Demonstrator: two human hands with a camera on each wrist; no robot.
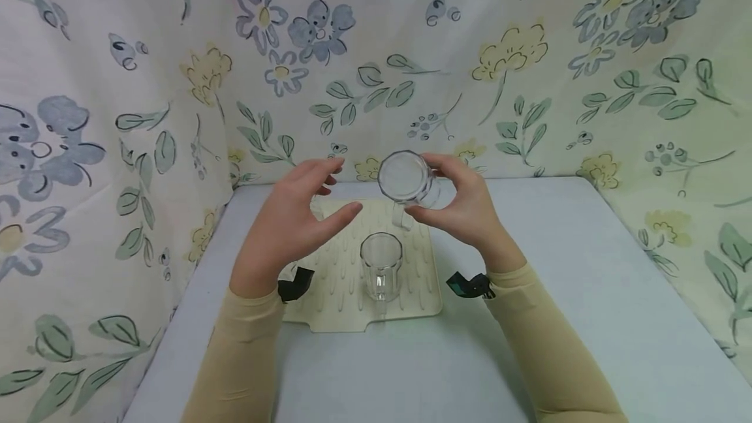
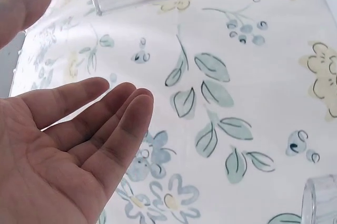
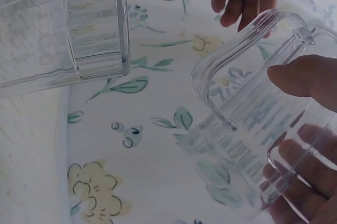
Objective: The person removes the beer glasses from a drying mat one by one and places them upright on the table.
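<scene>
A clear faceted glass mug (image 1: 405, 178) is held up above the mat by my right hand (image 1: 465, 206), thumb on one side and fingers on the other. One round end of it faces the head camera; in the right wrist view its handle (image 3: 210, 71) sticks out on the side away from the palm. My left hand (image 1: 294, 217) is raised to the left of this mug, apart from it, holding nothing. In the left wrist view its fingers (image 2: 108, 124) are extended and slightly bent. A second clear glass mug (image 1: 380, 266) stands on the mat below, its handle towards me.
Under the second mug lies a cream ribbed drying mat (image 1: 420, 299) with a tab at its front edge. The mat is on a white table (image 1: 587, 318). A floral curtain (image 1: 376, 103) hangs behind and along both sides.
</scene>
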